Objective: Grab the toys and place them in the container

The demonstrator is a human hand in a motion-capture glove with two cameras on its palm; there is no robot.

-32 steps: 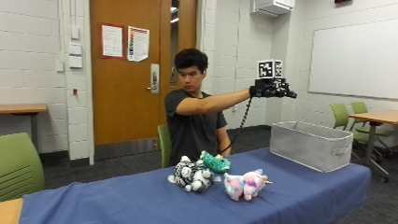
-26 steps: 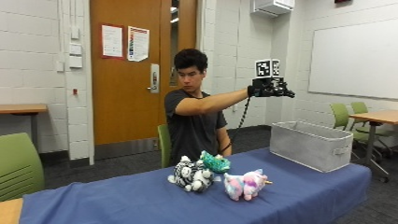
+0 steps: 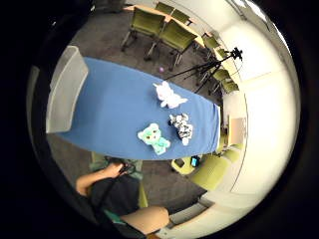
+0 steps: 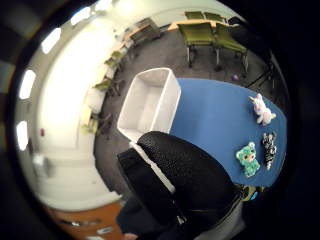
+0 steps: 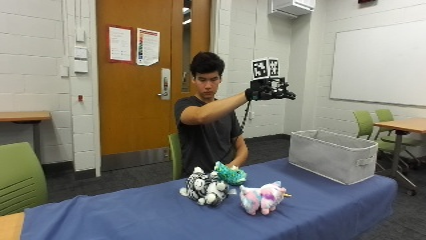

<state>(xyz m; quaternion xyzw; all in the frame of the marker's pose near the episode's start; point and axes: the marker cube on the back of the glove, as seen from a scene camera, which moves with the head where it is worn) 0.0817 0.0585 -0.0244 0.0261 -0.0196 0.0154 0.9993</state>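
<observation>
Three plush toys lie on the blue table (image 5: pixel 133 215): a black-and-white zebra (image 5: pixel 203 187), a teal toy (image 5: pixel 229 174) right behind it, and a pink-and-white unicorn (image 5: pixel 263 197) nearer the front edge. A grey fabric container (image 5: pixel 333 155) stands at the table's right end, with nothing showing inside it (image 4: pixel 150 102). My gloved right hand (image 5: pixel 269 92) is raised high above the table, at head height, between the toys and the container, fingers relaxed and holding nothing. Far below the palm lie the unicorn (image 3: pixel 168 95), the zebra (image 3: pixel 182 127) and the teal toy (image 3: pixel 154 138).
The person sits behind the table, the bare hand (image 3: pixel 117 169) low at its near edge. Green chairs (image 5: pixel 20 180) and other tables stand around, and a tripod (image 3: pixel 209 69) stands on the floor across from the person.
My raised right hand has drifted a little toward the person's head. The toys and the container have not moved.
</observation>
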